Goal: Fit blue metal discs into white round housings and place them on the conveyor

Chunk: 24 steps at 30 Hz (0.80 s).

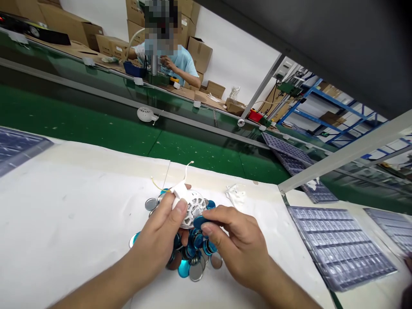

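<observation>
A round white slotted housing [192, 207] with thin white and yellow wires is held in my left hand [164, 227], its thumb over the near left side. Between the thumb and forefinger of my right hand [240, 244] is a blue disc [200, 221], tilted against the front right edge of the housing. Under both hands, several blue and silver discs [195, 271] lie piled on the white table surface [80, 223]. Some of the pile is hidden by my hands.
White small parts [236, 195] lie behind my right hand. A clear compartment tray [344, 244] is at the right, another [19, 148] at the left. Beyond, a green conveyor [112, 133] carries a white housing [146, 114]. A person [185, 64] sits across it. A metal post [347, 150] slants at right.
</observation>
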Available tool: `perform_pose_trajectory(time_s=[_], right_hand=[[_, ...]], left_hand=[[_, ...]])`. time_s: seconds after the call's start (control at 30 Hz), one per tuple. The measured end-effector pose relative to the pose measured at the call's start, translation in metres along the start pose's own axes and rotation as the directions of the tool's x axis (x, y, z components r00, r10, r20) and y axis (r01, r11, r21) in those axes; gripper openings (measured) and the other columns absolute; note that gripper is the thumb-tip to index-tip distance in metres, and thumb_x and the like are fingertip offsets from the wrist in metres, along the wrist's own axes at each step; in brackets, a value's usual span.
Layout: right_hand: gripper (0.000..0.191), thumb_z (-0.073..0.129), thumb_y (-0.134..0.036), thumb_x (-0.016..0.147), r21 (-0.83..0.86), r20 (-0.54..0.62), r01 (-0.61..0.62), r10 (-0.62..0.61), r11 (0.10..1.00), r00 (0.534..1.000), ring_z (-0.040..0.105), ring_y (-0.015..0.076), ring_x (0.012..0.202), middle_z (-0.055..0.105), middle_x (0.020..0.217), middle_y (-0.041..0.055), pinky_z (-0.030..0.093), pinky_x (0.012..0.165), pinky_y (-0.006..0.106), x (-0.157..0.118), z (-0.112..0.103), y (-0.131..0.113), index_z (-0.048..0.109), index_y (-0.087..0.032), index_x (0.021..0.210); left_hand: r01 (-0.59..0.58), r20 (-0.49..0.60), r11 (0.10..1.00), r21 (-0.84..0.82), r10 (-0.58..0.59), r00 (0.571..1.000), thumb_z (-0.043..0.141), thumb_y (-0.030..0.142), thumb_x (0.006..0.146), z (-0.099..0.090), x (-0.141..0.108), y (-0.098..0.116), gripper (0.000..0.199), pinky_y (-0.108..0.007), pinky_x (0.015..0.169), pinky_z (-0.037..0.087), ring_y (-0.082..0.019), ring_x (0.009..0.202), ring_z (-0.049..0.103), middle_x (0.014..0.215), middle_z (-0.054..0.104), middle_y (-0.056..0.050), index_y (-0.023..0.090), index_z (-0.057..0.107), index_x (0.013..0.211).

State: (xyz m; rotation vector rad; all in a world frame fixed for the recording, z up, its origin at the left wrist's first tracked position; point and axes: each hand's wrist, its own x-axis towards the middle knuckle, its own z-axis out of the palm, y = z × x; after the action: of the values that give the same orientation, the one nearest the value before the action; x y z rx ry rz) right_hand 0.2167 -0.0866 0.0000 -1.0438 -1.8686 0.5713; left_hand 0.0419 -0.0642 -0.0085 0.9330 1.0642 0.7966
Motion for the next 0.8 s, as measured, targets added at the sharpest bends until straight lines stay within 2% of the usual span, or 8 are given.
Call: perform_pose_trajectory(time_s=[0.1,0.4,0.63,0.73,0.8], right_hand=[[0.026,0.061,-0.009,0.094,-0.018,-0.018,0.054,-0.055,0.998,0.998,0.064,0.0129,0.068,0.072,0.081,-0.0014,0.054,0.064,0.023,0.004,0.003,0.000,0.066,-0.028,0.112],[0.024,0.063,-0.009,0.093,-0.071,-0.067,0.023,-0.028,0.997,0.997,0.061,0.0122,0.063,0.068,0.077,-0.0004,0.051,0.059,0.022,0.003,0.004,0.002,0.071,-0.025,0.108],[0.024,0.063,-0.011,0.093,-0.074,-0.067,-0.004,-0.001,0.997,0.998,0.061,0.0122,0.065,0.068,0.079,-0.0009,0.051,0.060,0.022,0.003,0.005,0.003,0.071,-0.028,0.107],[0.028,0.069,-0.014,0.087,-0.031,-0.150,-0.124,0.118,0.992,0.982,0.057,0.0116,0.059,0.062,0.072,-0.0043,0.050,0.056,0.022,0.001,0.008,0.005,0.067,-0.031,0.109],[0.041,0.079,-0.022,0.079,0.047,-0.263,-0.240,0.244,0.970,0.933,0.056,0.0132,0.063,0.058,0.077,-0.0038,0.051,0.056,0.024,-0.001,0.012,0.008,0.062,-0.032,0.115]], left_hand=[[-0.042,0.000,0.999,0.005,0.042,0.999,0.052,0.069,0.088,0.001,-0.002,-0.001,0.068,-0.026,0.038,0.039,-0.020,0.045,0.052,0.060,0.054,0.003,0.033,0.040,0.145],[-0.097,-0.026,0.995,0.011,0.097,0.995,0.056,0.064,0.088,0.003,-0.003,-0.004,0.061,-0.023,0.038,0.034,-0.021,0.053,0.054,0.059,0.055,0.000,0.030,0.051,0.138],[-0.113,0.027,0.991,0.078,0.111,0.993,0.051,0.068,0.089,0.000,-0.005,-0.003,0.065,-0.026,0.043,0.037,-0.019,0.053,0.051,0.063,0.055,0.001,0.029,0.046,0.141],[-0.084,0.104,0.994,0.068,0.077,0.992,0.057,0.069,0.085,-0.004,-0.006,-0.003,0.077,-0.028,0.048,0.039,-0.019,0.056,0.051,0.065,0.058,0.001,0.028,0.035,0.147],[-0.053,0.136,0.998,0.021,0.050,0.989,0.063,0.065,0.084,-0.006,-0.006,-0.003,0.082,-0.028,0.050,0.040,-0.020,0.058,0.053,0.064,0.059,0.001,0.027,0.031,0.149]])
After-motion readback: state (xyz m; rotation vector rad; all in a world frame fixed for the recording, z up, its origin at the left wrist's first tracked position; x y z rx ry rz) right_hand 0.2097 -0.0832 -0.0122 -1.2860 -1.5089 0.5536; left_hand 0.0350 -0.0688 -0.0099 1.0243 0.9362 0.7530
